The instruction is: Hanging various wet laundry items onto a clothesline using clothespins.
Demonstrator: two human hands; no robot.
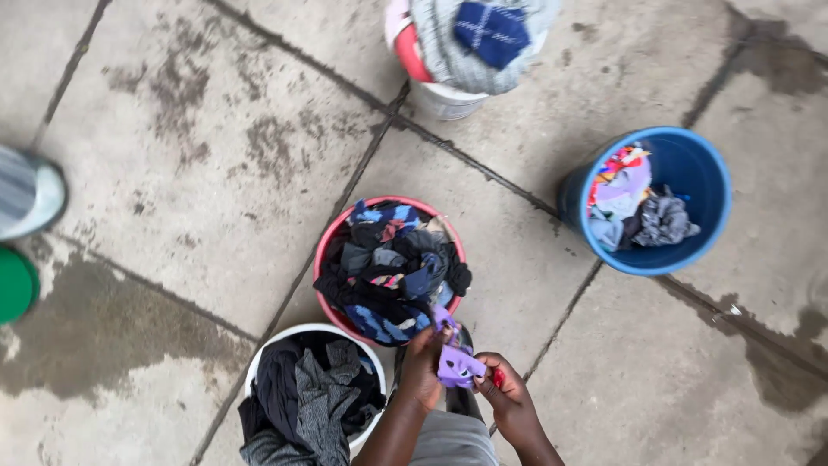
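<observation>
A wet, stained paved floor (198, 129) is seen from above, with buckets of laundry set on it. A blue bucket (690, 173) is only part filled with bright garments; a pink bucket (323, 250) is heaped with dark clothes; a white bucket (259, 367) overflows with grey and black cloth; another heaped bucket (444, 99) is cut by the top edge. Much is judged still unsorted. A small purple cloth (455, 364) is held just below the pink bucket — gripped by both the left hand (423, 367) and the right hand (504, 388), fingers closed on it.
</observation>
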